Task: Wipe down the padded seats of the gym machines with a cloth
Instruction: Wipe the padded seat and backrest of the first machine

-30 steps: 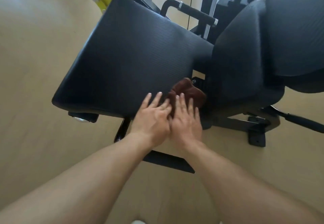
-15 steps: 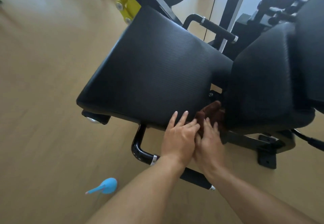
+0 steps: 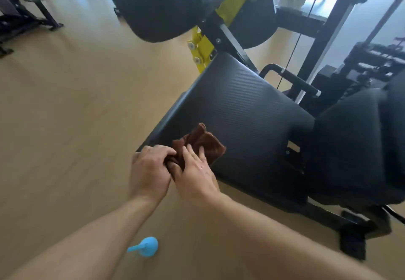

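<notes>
A brown cloth [image 3: 202, 146] lies bunched on the near left corner of the black padded seat [image 3: 245, 113]. My left hand [image 3: 150, 170] grips the cloth's near edge with curled fingers at the seat's front rim. My right hand [image 3: 195, 172] presses flat on the cloth beside it, fingers spread. To the right, a second black pad [image 3: 350, 143] adjoins the seat.
A light blue bulb-shaped object [image 3: 145, 246] lies on the wooden floor below my arms. Yellow brackets [image 3: 201, 47] and black frame bars rise behind the seat, with more black pads [image 3: 162, 5] above. Another machine's base [image 3: 26, 18] stands at far left.
Both hands slid the cloth from the gap between the two pads leftward to the seat's front left corner. The view tilted up and left, so the seat now sits right of centre.
</notes>
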The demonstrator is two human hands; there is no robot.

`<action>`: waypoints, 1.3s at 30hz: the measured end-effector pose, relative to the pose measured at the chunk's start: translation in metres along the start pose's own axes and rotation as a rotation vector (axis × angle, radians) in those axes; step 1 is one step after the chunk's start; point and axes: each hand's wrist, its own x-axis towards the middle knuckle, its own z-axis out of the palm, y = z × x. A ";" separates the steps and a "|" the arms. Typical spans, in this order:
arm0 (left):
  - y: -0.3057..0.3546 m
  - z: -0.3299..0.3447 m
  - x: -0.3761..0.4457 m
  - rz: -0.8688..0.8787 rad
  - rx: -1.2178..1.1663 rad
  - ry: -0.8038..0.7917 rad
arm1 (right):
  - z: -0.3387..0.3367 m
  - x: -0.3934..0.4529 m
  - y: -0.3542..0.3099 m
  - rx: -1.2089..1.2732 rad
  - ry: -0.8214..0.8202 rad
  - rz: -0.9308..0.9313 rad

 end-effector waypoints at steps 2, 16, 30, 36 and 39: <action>-0.012 -0.015 0.011 -0.195 0.044 0.093 | 0.008 0.007 -0.015 -0.054 -0.045 -0.016; -0.036 -0.012 0.005 -0.657 -0.452 -0.304 | 0.035 0.052 -0.034 -0.374 0.062 0.101; -0.064 -0.011 0.092 -0.435 -0.338 -0.468 | 0.030 0.131 -0.058 -0.615 0.065 0.158; -0.066 -0.003 0.117 -0.320 -0.486 -0.578 | 0.026 0.172 -0.058 -0.654 0.193 0.253; -0.075 -0.006 0.133 -0.224 -0.434 -0.677 | 0.028 0.172 -0.057 -0.674 0.250 0.243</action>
